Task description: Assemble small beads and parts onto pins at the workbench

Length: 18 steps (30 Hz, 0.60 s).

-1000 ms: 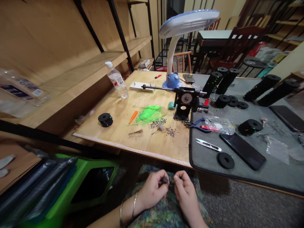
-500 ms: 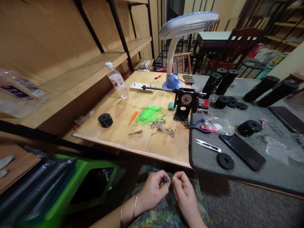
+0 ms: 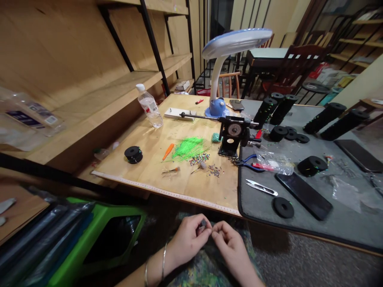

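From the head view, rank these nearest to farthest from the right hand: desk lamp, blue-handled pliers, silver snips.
From the right hand:
1. Silver snips: ahead and to the right, on the grey mat.
2. Blue-handled pliers: beyond the snips, at the mat's left edge.
3. Desk lamp: farthest, standing toward the back of the wooden table.

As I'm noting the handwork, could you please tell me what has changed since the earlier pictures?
The right hand has moved left, nearly or just meeting the left hand, which still holds a small dark item. The black machine, lamp and bottle stayed put.
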{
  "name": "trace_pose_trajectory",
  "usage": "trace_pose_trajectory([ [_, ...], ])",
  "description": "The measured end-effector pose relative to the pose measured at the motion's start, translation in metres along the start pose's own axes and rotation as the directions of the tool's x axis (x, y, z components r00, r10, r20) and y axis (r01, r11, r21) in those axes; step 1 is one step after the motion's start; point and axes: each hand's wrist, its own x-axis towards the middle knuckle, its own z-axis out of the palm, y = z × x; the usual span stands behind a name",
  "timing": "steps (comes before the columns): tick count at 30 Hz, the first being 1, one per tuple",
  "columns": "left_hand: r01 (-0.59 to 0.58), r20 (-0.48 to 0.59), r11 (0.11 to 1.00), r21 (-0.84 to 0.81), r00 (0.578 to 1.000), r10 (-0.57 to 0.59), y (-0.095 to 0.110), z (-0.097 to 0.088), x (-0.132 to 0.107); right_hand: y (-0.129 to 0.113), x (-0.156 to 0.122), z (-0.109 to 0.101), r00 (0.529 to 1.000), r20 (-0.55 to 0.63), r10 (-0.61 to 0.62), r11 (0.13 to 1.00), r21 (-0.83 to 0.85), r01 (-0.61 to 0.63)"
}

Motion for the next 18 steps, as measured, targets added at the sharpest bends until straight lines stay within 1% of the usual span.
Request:
trace_pose_trajectory([
  [3, -0.039, 0.046, 0.998, 0.057, 0.998, 0.036, 0.007, -0.008, 0.000, -0.008, 0.001, -0.001, 0.999, 0.039, -0.028, 0.994, -0.104, 0.032],
  [5, -0.029, 0.069, 0.999, 0.040, 0.997, 0.027, 0.011, -0.012, 0.001, -0.015, 0.003, -0.001, 0.997, 0.043, -0.062, 0.984, -0.162, 0.068],
  [6, -0.017, 0.076, 1.000, 0.006, 0.997, 0.016, 0.014, -0.013, 0.001, -0.019, 0.003, -0.001, 0.995, 0.045, -0.084, 0.977, -0.195, 0.091],
  [8, 0.020, 0.095, 0.993, -0.114, 0.995, -0.009, 0.018, -0.017, 0.002, -0.028, 0.005, -0.003, 0.989, 0.058, -0.135, 0.954, -0.260, 0.145],
  [11, 0.078, 0.143, 0.941, -0.328, 0.989, -0.032, 0.025, -0.023, 0.005, -0.044, 0.007, -0.010, 0.972, 0.107, -0.210, 0.910, -0.341, 0.234],
  [13, 0.100, 0.166, 0.903, -0.417, 0.986, -0.032, 0.028, -0.028, 0.007, -0.055, 0.009, -0.015, 0.959, 0.137, -0.249, 0.880, -0.383, 0.283],
  [15, 0.097, 0.158, 0.883, -0.459, 0.987, -0.027, 0.030, -0.031, 0.010, -0.064, 0.012, -0.020, 0.951, 0.147, -0.273, 0.854, -0.417, 0.310],
  [18, 0.057, 0.099, 0.891, -0.450, 0.995, -0.013, 0.033, -0.034, 0.014, -0.074, 0.016, -0.025, 0.947, 0.175, -0.271, 0.830, -0.455, 0.322],
])
